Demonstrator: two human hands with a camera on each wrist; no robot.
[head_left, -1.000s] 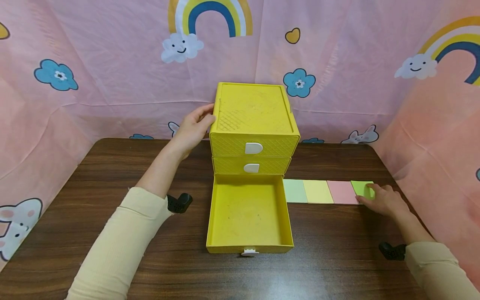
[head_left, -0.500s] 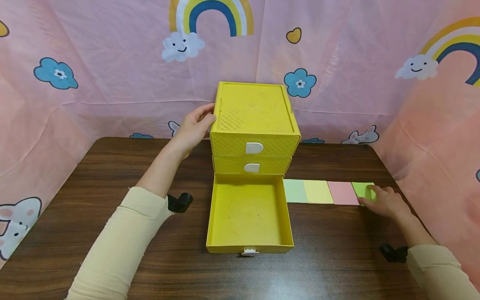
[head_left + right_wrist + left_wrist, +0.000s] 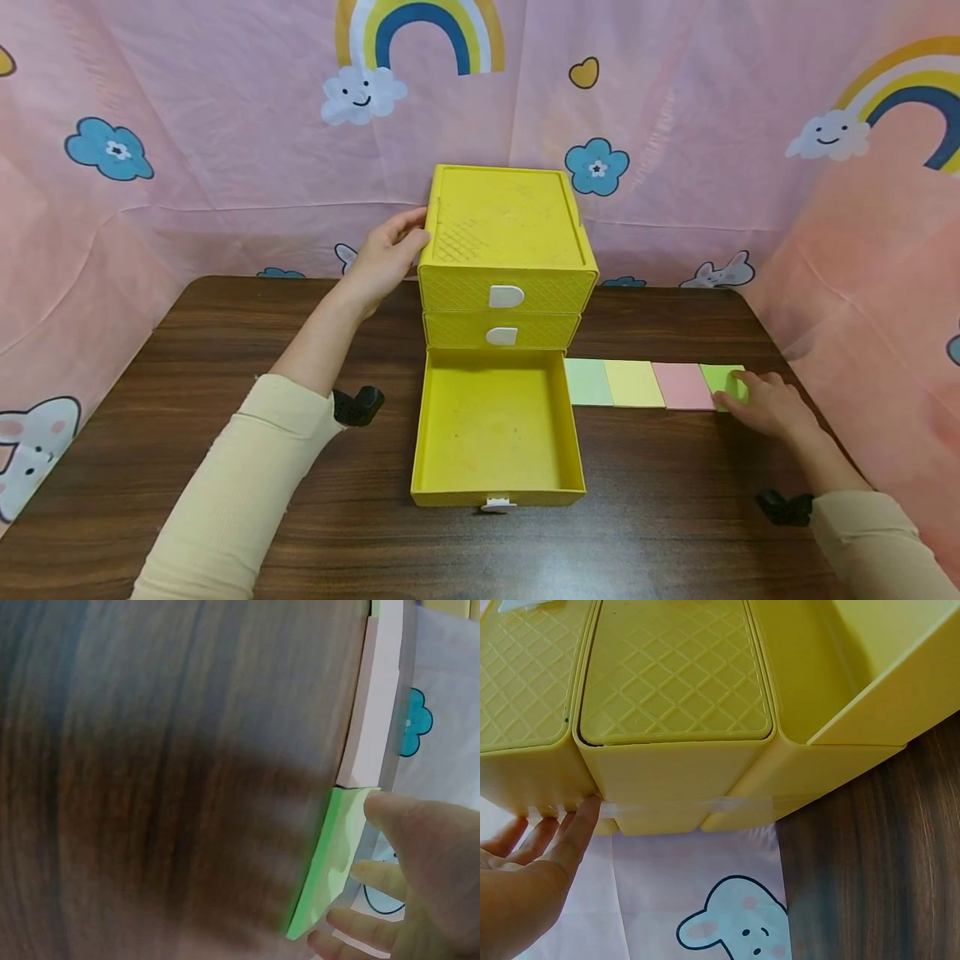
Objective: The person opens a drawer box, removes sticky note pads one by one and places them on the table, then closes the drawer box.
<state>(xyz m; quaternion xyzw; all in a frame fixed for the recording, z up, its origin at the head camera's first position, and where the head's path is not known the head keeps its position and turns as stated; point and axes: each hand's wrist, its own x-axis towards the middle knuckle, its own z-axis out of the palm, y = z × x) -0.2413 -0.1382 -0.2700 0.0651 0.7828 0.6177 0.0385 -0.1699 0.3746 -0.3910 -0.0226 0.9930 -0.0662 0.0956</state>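
Note:
A yellow drawer unit (image 3: 506,215) of stacked drawers stands in the head view, its lowest drawer (image 3: 497,425) pulled out with a bare floor. Against the unit's left side rest the fingers of my left hand (image 3: 388,260); in the left wrist view that hand (image 3: 536,874) touches the side wall. At the right end of a row of sticky note pads lies a green pad (image 3: 718,379). My right hand (image 3: 772,406) touches it with thumb and finger. In the right wrist view, the thumb meets the green pad (image 3: 330,855) while the other fingers are spread beside it.
Left of the green pad lie a pink pad (image 3: 682,387), a yellow pad (image 3: 634,384) and a mint pad (image 3: 588,382), edge to edge. All stand on a dark wooden table (image 3: 652,508). A pink patterned cloth (image 3: 247,108) hangs behind and at the sides.
Both hands stay in nearly the same places, the left at the drawer unit and the right at the green pad. The head view shifts very slightly.

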